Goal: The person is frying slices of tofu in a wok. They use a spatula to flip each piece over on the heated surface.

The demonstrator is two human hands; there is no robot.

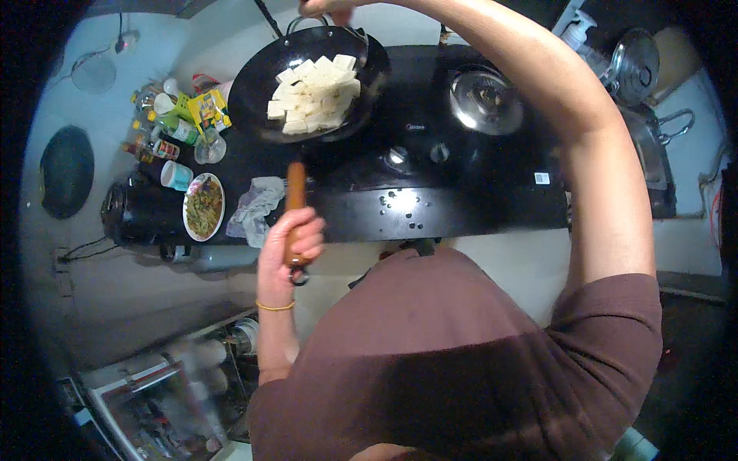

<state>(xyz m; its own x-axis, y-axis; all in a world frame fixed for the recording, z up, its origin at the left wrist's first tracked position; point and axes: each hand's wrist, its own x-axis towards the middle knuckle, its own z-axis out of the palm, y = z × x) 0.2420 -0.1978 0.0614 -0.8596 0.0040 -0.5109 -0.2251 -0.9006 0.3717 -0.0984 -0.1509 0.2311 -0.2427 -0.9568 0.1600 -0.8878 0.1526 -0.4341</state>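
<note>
My left hand [286, 244] is wrapped round the brown wooden handle [295, 187] of a black wok [251, 98]. The wok sits over the left side of the stove, and white tofu pieces [317, 94] are heaped in it. My right arm reaches up and across the far side. At the top edge of the picture, my right hand [330, 8] is blurred and partly cut off, just beyond the wok's far loop handle [309, 23]. Its fingers cannot be made out, so whether it holds anything does not show.
A shiny round metal lid or burner [486, 101] lies on the stove's right side. Left of the wok stand several bottles [175, 127], a yellow packet [209, 110] and a clear cup [210, 146]. A bowl of shredded food [204, 207] and a grey cloth [255, 211] lie near the front edge.
</note>
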